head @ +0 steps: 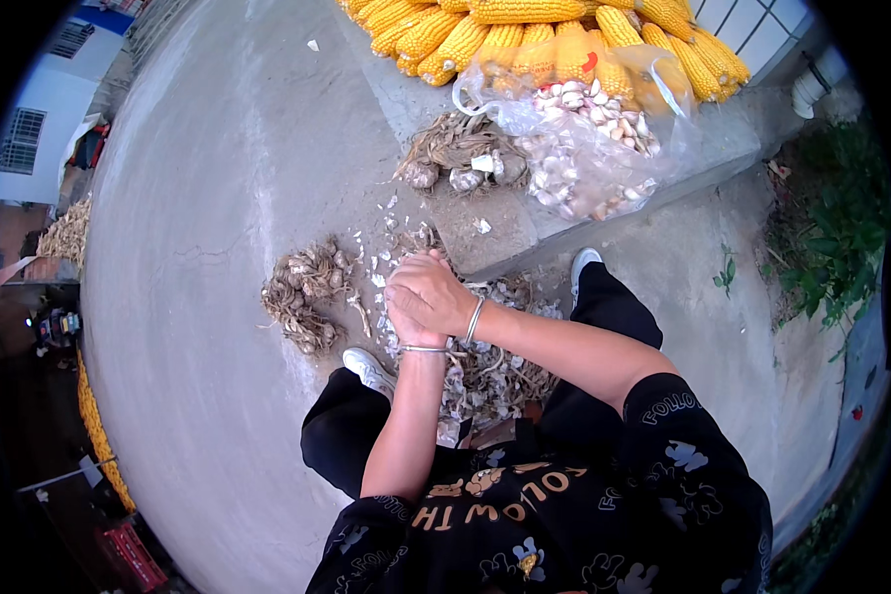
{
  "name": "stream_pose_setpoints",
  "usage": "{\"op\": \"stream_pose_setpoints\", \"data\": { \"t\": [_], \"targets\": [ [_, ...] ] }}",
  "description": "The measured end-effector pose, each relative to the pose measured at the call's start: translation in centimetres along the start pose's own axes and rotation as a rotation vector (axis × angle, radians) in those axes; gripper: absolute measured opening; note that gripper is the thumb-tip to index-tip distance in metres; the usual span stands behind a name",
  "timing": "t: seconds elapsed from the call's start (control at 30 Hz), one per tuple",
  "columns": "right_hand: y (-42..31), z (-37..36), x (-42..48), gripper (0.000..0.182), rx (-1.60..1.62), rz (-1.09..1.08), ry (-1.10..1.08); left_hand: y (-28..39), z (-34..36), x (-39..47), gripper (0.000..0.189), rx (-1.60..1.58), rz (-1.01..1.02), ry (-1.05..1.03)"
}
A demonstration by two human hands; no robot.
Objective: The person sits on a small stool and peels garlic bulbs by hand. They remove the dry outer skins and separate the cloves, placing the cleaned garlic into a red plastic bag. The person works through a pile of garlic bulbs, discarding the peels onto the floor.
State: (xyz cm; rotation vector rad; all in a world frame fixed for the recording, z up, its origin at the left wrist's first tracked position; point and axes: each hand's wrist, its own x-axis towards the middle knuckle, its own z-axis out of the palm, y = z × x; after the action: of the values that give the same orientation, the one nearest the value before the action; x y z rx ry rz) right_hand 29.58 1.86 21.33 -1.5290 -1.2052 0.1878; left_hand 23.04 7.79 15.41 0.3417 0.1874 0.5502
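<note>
My left hand (412,319) and my right hand (439,297) are pressed together in front of me, the right lying over the left; whether anything is between them is hidden. Below them, garlic skins and dry stalks (497,371) lie heaped between my feet. Left of the hands is a bundle of dried garlic bulbs (304,289) on the concrete. Another garlic bundle (460,152) rests on the raised ledge, touching a clear plastic bag (594,178) of separated garlic cloves (601,111).
Yellow corn cobs (490,37) are piled on the ledge behind the bag. The concrete ledge (505,237) has its corner just beyond my hands. My shoes (367,367) stand on both sides of the skins. Green plants (824,237) grow at the right, near a white pipe (809,93).
</note>
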Motion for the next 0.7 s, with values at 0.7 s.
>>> {"op": "stream_pose_setpoints", "data": {
  "t": [0.7],
  "targets": [
    [3.6,3.6,0.9,0.022,0.094,0.349,-0.316,26.7,-12.5,-24.5,0.017,0.556,-0.115,1.015]
  ]
}}
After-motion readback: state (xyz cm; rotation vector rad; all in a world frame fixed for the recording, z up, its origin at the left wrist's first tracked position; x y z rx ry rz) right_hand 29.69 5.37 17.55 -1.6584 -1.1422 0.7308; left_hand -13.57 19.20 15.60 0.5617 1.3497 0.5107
